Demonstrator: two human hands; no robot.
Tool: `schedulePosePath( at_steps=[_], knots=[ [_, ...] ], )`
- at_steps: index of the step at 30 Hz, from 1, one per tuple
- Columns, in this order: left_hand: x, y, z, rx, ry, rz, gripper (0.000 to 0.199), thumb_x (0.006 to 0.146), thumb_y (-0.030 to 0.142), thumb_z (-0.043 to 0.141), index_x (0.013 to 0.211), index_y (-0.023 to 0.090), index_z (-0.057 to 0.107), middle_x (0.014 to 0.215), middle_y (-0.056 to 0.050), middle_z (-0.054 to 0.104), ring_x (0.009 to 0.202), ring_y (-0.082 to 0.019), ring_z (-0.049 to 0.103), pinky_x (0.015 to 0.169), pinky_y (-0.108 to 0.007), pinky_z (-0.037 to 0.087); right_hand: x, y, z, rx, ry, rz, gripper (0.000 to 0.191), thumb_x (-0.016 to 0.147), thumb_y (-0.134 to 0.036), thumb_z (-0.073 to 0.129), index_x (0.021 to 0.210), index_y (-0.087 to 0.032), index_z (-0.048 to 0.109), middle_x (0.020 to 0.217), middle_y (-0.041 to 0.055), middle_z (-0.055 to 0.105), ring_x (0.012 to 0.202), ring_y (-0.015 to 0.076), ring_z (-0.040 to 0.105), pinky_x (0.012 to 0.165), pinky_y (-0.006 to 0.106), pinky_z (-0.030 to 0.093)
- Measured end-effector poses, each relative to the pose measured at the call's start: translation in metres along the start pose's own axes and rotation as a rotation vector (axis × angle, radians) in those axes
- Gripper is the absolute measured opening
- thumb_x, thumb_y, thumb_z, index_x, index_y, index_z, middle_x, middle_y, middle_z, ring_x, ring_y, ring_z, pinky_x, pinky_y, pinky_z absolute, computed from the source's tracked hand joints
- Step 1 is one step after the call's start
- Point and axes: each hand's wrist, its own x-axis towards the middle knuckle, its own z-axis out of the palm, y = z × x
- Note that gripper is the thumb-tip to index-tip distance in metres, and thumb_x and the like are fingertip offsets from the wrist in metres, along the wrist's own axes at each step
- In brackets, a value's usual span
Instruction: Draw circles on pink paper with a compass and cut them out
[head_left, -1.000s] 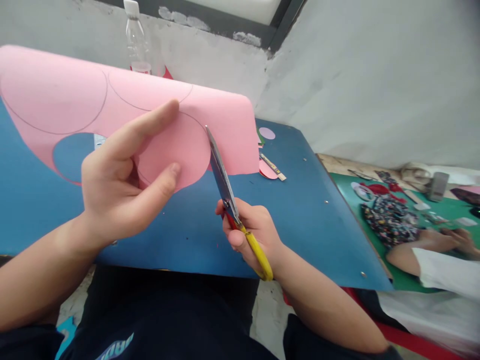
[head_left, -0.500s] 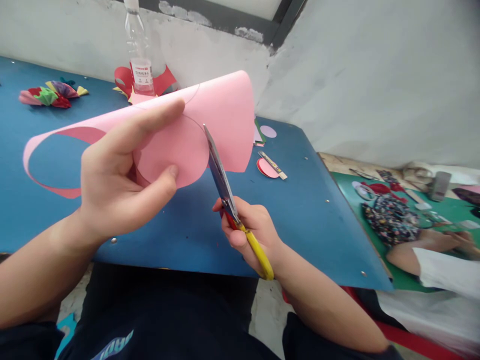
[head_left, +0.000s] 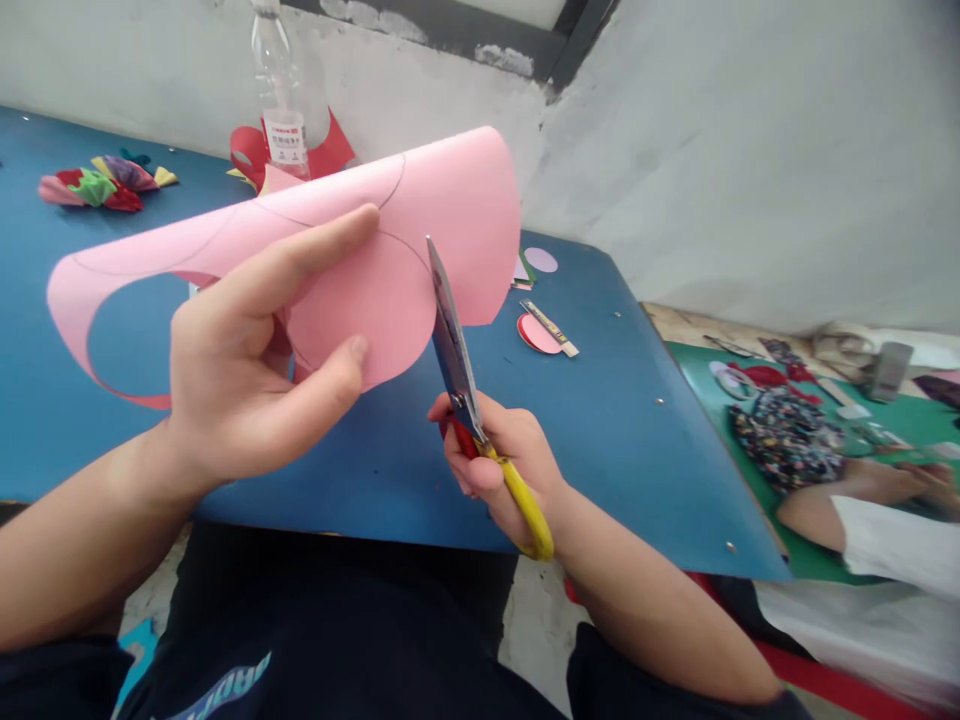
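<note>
Curled pink paper (head_left: pixel 457 210) with pencilled curves is held up above the blue table by my left hand (head_left: pixel 262 350), fingers behind and around it, thumb on its front. A rounded flap, partly cut along a drawn line, hangs between thumb and index finger. A large round hole opens at the sheet's left end. My right hand (head_left: pixel 502 460) is wrapped round the yellow and red handles of a pair of scissors (head_left: pixel 456 350). Their blades point upward at the flap's right edge, where the cut runs; the tip lies near the pencil line.
On the blue table (head_left: pixel 600 450), a plastic bottle (head_left: pixel 285 135) stands at the back by red paper scraps (head_left: pixel 330 150). Colourful folded paper (head_left: pixel 105 185) lies far left. A craft knife (head_left: pixel 549 328) rests on paper circles (head_left: pixel 536 335). Another person's arm (head_left: pixel 825 515) is at the green table.
The pink paper has tilted a little, showing more pencil lines at its left. Both hands have moved slightly right, with the scissors still at the cut edge.
</note>
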Motion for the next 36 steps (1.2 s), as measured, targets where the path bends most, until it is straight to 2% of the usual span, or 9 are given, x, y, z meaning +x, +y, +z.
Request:
schedulePosePath(
  at_steps=[6,10,14,19,23,25,29,32,36],
  knots=[
    [-0.002,-0.004,0.002,0.038,0.017,0.018,0.079,0.078,0.043,0.079,0.151,0.016,0.063,0.148,-0.008,0.072,0.129,-0.034,0.076,0.106,-0.044,0.070,-0.002,-0.005,0.004,0.005,0.038,0.077,0.058,0.090,-0.073,0.073,0.116,-0.022,0.068,0.062,-0.0043,0.054,0.053,0.0126,0.046,0.047,0.026,0.044],
    [0.002,0.008,-0.003,-0.001,-0.018,-0.105,0.071,0.080,0.021,0.070,0.150,0.016,0.064,0.149,-0.006,0.072,0.136,-0.029,0.072,0.116,-0.038,0.066,-0.003,-0.006,0.003,-0.019,0.025,0.081,0.056,0.092,-0.074,0.070,0.116,-0.023,0.067,0.063,-0.0041,0.054,0.052,0.0132,0.046,0.045,0.027,0.044],
    [0.006,0.011,-0.009,-0.014,-0.081,-0.111,0.074,0.078,0.012,0.069,0.151,0.016,0.063,0.151,-0.004,0.070,0.140,-0.027,0.070,0.121,-0.032,0.062,-0.004,-0.007,0.003,-0.016,0.014,0.075,0.054,0.094,-0.073,0.070,0.116,-0.024,0.066,0.064,-0.0040,0.054,0.051,0.0130,0.047,0.045,0.027,0.044],
    [0.005,0.001,-0.008,-0.030,-0.056,0.006,0.077,0.081,0.040,0.079,0.153,0.018,0.061,0.151,-0.006,0.070,0.135,-0.036,0.073,0.113,-0.049,0.068,-0.003,-0.005,0.002,-0.046,0.026,0.078,0.059,0.092,-0.078,0.069,0.115,-0.024,0.066,0.063,-0.0044,0.054,0.051,0.0130,0.047,0.046,0.028,0.045],
    [0.003,-0.001,-0.003,-0.018,-0.023,-0.048,0.071,0.082,0.035,0.076,0.151,0.025,0.063,0.152,0.000,0.070,0.136,-0.033,0.072,0.115,-0.045,0.068,-0.001,0.001,-0.002,-0.065,-0.032,0.032,0.058,0.093,-0.076,0.068,0.116,-0.023,0.066,0.062,-0.0053,0.053,0.051,0.0131,0.048,0.048,0.028,0.047],
    [0.002,-0.001,-0.002,-0.016,-0.003,-0.005,0.077,0.079,0.045,0.080,0.151,0.022,0.064,0.149,-0.004,0.072,0.131,-0.036,0.075,0.109,-0.048,0.070,-0.001,0.003,-0.003,-0.063,-0.042,0.016,0.057,0.094,-0.074,0.069,0.117,-0.023,0.065,0.062,-0.0055,0.053,0.051,0.0129,0.048,0.049,0.028,0.048],
    [0.001,-0.004,-0.001,0.000,0.000,0.003,0.075,0.081,0.040,0.080,0.151,0.018,0.064,0.147,-0.010,0.073,0.129,-0.037,0.075,0.107,-0.048,0.070,-0.002,0.004,-0.003,-0.054,-0.017,-0.011,0.055,0.095,-0.072,0.069,0.117,-0.022,0.066,0.062,-0.0059,0.052,0.051,0.0120,0.046,0.049,0.027,0.047],
    [0.000,-0.008,0.000,-0.012,0.011,0.044,0.081,0.080,0.048,0.080,0.151,0.013,0.063,0.147,-0.014,0.072,0.130,-0.039,0.075,0.107,-0.050,0.069,-0.002,0.003,-0.003,-0.076,-0.036,0.003,0.057,0.094,-0.075,0.067,0.117,-0.022,0.066,0.062,-0.0054,0.052,0.051,0.0127,0.047,0.049,0.027,0.048],
    [0.000,-0.009,0.000,-0.001,0.022,0.038,0.079,0.080,0.048,0.079,0.150,0.013,0.064,0.146,-0.013,0.073,0.130,-0.038,0.075,0.109,-0.046,0.069,-0.002,0.002,-0.002,-0.046,-0.015,-0.024,0.051,0.097,-0.068,0.069,0.118,-0.022,0.066,0.063,-0.0055,0.052,0.053,0.0120,0.047,0.048,0.025,0.046]
  ],
)
